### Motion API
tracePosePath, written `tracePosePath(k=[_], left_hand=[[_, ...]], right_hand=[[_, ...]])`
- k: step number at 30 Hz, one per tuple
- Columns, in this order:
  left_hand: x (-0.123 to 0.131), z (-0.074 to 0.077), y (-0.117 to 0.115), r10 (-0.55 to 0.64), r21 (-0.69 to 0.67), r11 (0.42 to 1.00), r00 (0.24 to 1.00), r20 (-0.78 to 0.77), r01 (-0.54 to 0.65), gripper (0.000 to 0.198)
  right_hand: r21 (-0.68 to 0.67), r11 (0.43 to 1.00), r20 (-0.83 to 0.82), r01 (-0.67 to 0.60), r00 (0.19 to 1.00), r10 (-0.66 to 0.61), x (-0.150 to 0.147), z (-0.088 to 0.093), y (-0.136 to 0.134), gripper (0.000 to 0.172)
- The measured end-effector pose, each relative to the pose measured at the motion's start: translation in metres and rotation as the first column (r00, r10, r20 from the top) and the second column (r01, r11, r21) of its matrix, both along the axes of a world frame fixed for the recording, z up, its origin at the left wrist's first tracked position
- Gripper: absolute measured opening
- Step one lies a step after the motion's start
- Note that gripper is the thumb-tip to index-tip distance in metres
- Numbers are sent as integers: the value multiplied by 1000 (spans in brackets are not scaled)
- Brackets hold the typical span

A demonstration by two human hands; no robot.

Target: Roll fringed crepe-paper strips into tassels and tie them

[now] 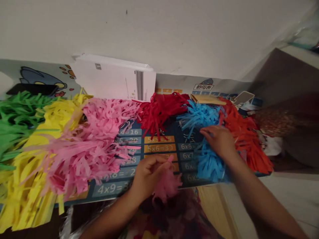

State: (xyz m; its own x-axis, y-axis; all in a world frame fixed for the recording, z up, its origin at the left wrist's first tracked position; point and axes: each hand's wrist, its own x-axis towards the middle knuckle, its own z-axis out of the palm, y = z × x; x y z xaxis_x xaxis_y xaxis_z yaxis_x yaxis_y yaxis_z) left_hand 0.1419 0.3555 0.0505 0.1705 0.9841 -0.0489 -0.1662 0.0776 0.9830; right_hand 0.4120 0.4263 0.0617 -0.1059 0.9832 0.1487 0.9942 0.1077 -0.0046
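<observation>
On the blue multiplication-chart mat, the left hand grips a pink shredded-paper tuft. The right hand lies open on blue paper strips. The large pink heap looks ungathered.

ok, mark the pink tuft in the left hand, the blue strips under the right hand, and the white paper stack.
pink tuft (167,186), head view, frayed lower end.
blue strips (209,164), head view, lower clump.
white paper stack (109,79), head view, top sheet.
</observation>
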Motion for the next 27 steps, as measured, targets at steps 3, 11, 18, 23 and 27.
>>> tracePosePath(k=[3,11,18,23,27], left_hand=[[3,-3,1,7,-280,958,970,243,63,41],[9,-1,0,74,-468,868,887,456,168,47],[0,-1,-2,21,-266,964,987,159,23,36],[-5,7,2,45,176,984,980,-193,-11,14],[0,1,4,174,446,895,914,-367,9,6]], right_hand=[[-117,992,167,42,986,-22,25,-8,33,21],[-208,977,220,45,975,2,17,-23,47,27],[-125,992,49,1,999,5,20,9,21,27],[-149,966,-728,-211,685,38,-32,10,-53,19],[-127,972,-951,-200,302,-62,-74,-24,-82,15]])
